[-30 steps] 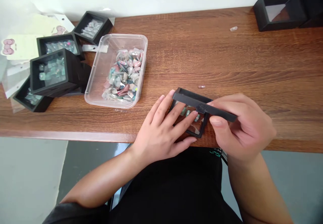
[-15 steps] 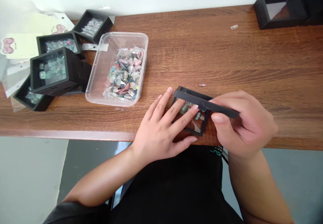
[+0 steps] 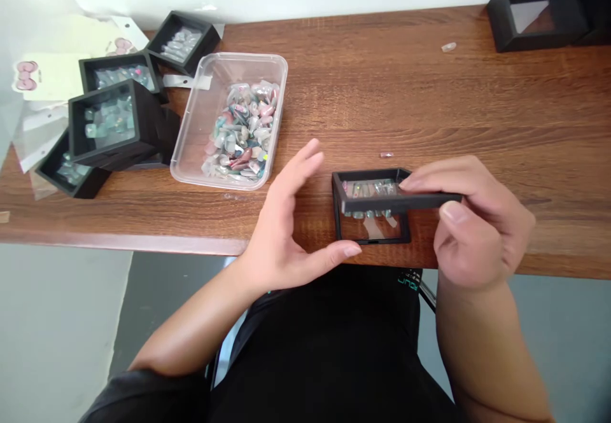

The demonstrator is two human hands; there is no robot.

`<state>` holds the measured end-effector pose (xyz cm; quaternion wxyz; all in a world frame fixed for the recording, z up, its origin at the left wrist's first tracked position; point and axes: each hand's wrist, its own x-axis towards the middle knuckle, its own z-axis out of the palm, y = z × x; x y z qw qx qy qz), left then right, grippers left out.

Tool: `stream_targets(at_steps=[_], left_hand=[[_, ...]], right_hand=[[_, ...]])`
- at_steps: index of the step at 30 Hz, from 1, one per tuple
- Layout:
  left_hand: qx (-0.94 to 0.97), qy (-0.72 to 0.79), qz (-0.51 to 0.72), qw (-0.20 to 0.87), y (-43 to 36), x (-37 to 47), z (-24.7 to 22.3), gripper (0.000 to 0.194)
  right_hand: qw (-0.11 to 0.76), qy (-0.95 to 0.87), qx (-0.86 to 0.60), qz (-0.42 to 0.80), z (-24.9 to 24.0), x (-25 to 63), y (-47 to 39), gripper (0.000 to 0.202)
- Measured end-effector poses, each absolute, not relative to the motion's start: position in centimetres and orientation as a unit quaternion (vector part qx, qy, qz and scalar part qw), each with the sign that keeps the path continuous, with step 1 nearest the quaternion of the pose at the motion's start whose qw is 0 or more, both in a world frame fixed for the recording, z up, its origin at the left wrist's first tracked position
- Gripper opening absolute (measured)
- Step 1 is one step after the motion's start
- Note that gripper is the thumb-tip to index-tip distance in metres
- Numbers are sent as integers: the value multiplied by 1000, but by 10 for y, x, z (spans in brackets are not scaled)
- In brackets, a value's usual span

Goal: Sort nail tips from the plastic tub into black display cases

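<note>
Near the table's front edge lies a black display frame with a clear film window, its lower half [image 3: 382,242] flat on the wood. Its lid [image 3: 405,203] is tilted just above. Several greenish press-on nails [image 3: 370,214] show between the halves and through the lid's window. My right hand [image 3: 477,219] pinches the lid's right end between thumb and fingers. My left hand [image 3: 286,232] is open at the frame's left side, fingers raised and thumb stretched toward the lower half's front left corner. Whether the thumb touches it, I cannot tell.
Left of my left hand stands a clear plastic tub [image 3: 179,168] with many loose press-on nails. Beyond it are several stacked black frames [image 3: 143,140] and printed cards [image 3: 52,83]. A black frame [image 3: 501,22] sits far right. Single nails [image 3: 386,154] lie loose on the wooden table [image 3: 363,92].
My left hand has lifted off the lower half and drawn back left, its fingers rising. The lid in my right hand has come down and lined up over the lower half.
</note>
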<state>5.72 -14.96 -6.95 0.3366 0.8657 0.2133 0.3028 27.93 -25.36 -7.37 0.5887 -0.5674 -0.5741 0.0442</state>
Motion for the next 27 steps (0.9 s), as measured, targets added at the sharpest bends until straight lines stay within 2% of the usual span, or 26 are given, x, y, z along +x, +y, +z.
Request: stream_targets(at_steps=[3,6,9,12,21,27], left_hand=[[914,149,264,270,-147,58,-67,81],[934,124,241,234,-147,59,-67,72],[941,131,211,228,-149,58,-68,73],[955,138,182,191,-150,55,-68,72],[971,123,166,117,-152,53,-70,63],[978,116,162,63,-158,54,-71,65]], right_hand=[[603,-603,-519,62,-76,284,-255,18],[530,-644,-546,86,-72,285,-260,19],[437,-679,-586,71,-68,282,-265,20],[389,-703,-594,44,-69,279,-270,15],[380,-708,-594,37,-76,284,-287,18],[369,-713,-595,42,-77,284,-289,13]])
